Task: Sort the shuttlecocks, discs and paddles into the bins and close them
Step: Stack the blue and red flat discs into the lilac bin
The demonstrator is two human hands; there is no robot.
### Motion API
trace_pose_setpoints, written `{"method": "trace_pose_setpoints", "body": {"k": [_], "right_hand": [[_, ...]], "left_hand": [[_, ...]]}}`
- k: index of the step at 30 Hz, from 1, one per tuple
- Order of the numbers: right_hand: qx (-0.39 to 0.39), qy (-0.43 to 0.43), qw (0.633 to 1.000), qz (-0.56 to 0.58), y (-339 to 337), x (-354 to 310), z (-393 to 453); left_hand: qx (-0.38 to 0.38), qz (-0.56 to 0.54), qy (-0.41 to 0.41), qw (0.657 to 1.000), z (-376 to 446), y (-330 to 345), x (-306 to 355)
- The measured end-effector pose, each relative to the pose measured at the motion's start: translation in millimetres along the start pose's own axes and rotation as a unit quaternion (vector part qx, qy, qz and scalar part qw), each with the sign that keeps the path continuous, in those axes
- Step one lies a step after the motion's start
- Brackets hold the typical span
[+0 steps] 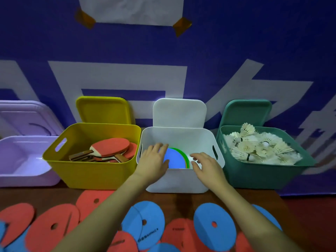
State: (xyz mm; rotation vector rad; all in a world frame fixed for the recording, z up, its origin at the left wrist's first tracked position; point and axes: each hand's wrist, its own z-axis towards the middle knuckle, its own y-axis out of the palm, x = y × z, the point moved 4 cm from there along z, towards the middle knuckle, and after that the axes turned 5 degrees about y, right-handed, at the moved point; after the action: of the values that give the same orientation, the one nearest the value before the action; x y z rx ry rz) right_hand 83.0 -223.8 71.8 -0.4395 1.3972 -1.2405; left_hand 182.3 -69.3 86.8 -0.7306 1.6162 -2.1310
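Both my hands reach into the white bin. My left hand lies with straight fingers on a blue disc that stands on edge in the bin, with a green disc behind it. My right hand hovers at the bin's right side with its fingers relaxed and holds nothing. The yellow bin holds red paddles. The green bin is full of white shuttlecocks. Several red discs and blue discs lie on the table in front.
An open purple bin stands at the far left with its lid behind it. The yellow lid, white lid and green lid lean upright against the blue wall behind their bins.
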Motion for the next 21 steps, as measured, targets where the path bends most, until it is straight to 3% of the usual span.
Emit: {"method": "trace_pose_setpoints", "body": {"k": [10,14,21], "right_hand": [[0.014,0.040,0.998,0.044,-29.5,63.2,-115.9],[-0.031,0.098,0.994,0.039,-22.4,100.9,-144.2],[-0.175,0.185,0.965,-0.060,23.7,161.7,-165.0]], "left_hand": [[-0.007,-0.059,-0.007,0.998,-81.5,39.0,102.4],[-0.052,-0.063,-0.010,0.997,-95.3,69.4,131.1],[-0.144,-0.072,-0.055,0.985,-102.8,137.9,145.1]]}}
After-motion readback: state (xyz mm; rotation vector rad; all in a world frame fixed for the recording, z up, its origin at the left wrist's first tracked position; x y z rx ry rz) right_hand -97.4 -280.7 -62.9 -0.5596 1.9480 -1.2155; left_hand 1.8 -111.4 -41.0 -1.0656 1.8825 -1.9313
